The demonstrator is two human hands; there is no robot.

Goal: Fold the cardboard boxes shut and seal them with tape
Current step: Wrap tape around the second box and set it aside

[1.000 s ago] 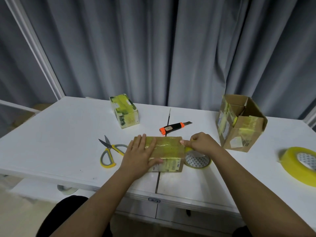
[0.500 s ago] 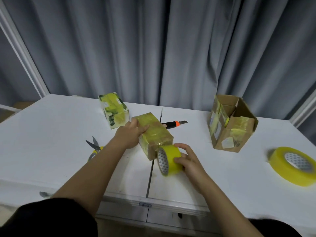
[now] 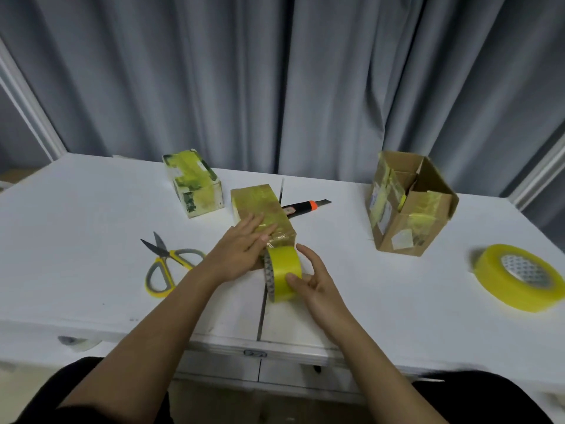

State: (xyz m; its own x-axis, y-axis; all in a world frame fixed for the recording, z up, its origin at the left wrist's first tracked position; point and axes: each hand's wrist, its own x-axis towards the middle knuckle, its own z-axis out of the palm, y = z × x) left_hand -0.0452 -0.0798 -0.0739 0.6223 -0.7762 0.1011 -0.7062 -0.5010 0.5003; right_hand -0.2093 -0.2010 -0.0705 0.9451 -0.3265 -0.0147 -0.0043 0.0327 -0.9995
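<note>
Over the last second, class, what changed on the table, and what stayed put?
The taped box was turned from lying crosswise to pointing away. The left hand now presses flat on its near end. The right hand took the small tape roll off the table and holds it upright against the box. Scissors, knife, open box and big roll stayed.

Yellow-handled scissors (image 3: 166,266) and an orange-black utility knife (image 3: 305,205) lie on the white table (image 3: 76,215) before grey curtains (image 3: 275,81).
</note>
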